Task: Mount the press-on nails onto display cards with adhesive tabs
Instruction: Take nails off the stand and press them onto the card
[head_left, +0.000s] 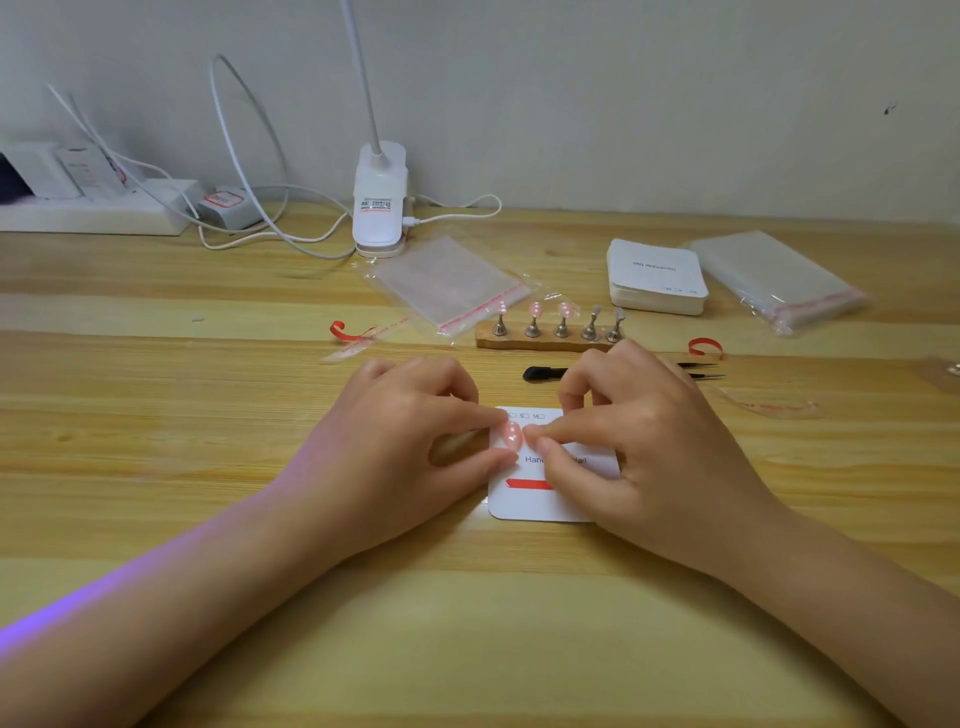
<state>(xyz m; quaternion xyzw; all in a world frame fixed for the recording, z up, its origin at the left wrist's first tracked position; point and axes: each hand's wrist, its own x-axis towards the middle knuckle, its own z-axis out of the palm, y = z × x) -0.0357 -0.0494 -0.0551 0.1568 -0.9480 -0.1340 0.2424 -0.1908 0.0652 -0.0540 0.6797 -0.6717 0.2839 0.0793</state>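
I see both hands meeting over the white display card (524, 501), which lies flat on the wooden table (208, 467) with its near edge and left corner showing and bare wood in front of it. My left hand (410, 441) has its fingers curled, thumb and forefinger tips closing on a pink press-on nail (511, 435) that sits on the upper left part of the card. My right hand (639, 441) is curled too, thumb and forefinger tips pressed together just beside that nail; I think they touch its right edge, but the fingers cover the spot and I cannot be sure. The right palm hides the card's right side and part of a red strip (527, 484) printed or stuck near its lower edge. Just behind the hands lie black tweezers (540, 372), and behind those a wooden nail stand (545, 340) with five metal holders, three of them carrying pink nails. Farther back right are a stack of cards (657, 278) and a pile of clear bags (779, 280); one clear bag (452, 286) lies behind the stand. Curled red tape scraps (340, 331) lie left and right. A white clip lamp (379, 202), cables and a power strip (104, 210) stand along the pale wall.
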